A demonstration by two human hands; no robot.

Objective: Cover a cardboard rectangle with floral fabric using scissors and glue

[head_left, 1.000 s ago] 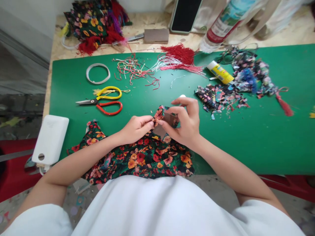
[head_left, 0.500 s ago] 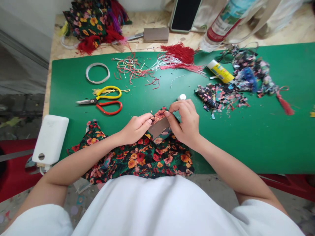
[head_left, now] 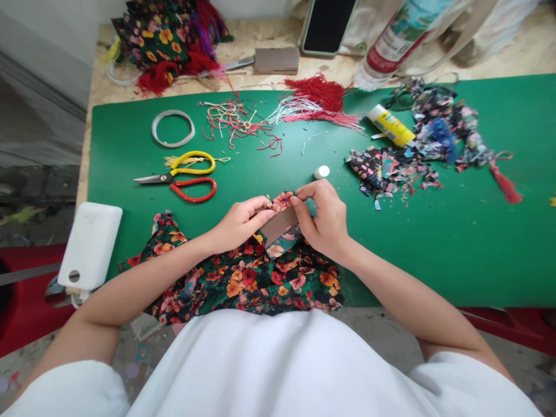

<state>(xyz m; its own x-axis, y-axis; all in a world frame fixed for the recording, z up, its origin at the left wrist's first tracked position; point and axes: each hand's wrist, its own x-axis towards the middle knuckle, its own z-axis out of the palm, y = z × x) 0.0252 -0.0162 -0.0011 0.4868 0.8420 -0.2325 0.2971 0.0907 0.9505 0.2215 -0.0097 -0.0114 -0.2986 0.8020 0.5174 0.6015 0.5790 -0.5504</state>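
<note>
Head view, left hand (head_left: 237, 223), right hand (head_left: 324, 217) pinching floral fabric piece (head_left: 282, 223)

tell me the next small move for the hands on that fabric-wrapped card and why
Probably press the flowered fabric flap flat onto the brown card: left hand and right hand both pinch its top edge, and the flap looks only half folded over.

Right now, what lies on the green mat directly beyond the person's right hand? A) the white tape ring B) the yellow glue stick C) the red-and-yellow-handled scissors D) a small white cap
D: a small white cap sits on the green mat just past the right hand, which pinches a floral fabric piece folded over brown card with the left hand.
</note>
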